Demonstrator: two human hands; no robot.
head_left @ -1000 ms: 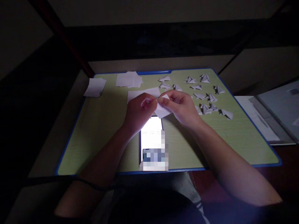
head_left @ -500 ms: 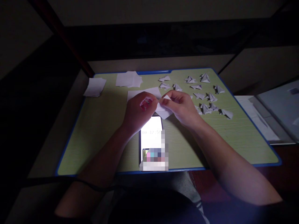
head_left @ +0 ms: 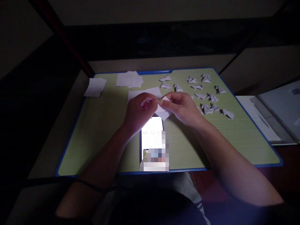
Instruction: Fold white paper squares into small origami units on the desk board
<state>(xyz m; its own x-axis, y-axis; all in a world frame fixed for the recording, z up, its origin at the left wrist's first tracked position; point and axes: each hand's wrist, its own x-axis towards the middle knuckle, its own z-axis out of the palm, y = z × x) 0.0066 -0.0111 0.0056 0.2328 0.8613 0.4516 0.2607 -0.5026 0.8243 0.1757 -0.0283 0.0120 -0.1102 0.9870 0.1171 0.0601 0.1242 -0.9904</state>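
Note:
Both my hands meet over the middle of a green table (head_left: 98,125) with a blue edge. My left hand (head_left: 139,113) and my right hand (head_left: 182,107) pinch a small white piece of paper (head_left: 162,112) between fingers and thumbs, holding it a little above the table. A lit phone (head_left: 152,142) lies flat just below the paper, near the front edge. A flat white sheet (head_left: 145,93) lies behind my hands.
Several folded white paper pieces (head_left: 206,97) are scattered over the right rear of the table. Two stacks of white paper squares (head_left: 95,87) (head_left: 129,79) sit at the left rear. A grey laptop (head_left: 278,109) lies beyond the right edge. The room is dark.
My hands have barely shifted; the fingers work the paper slightly, and its lower corner sits a touch lower and tighter between them.

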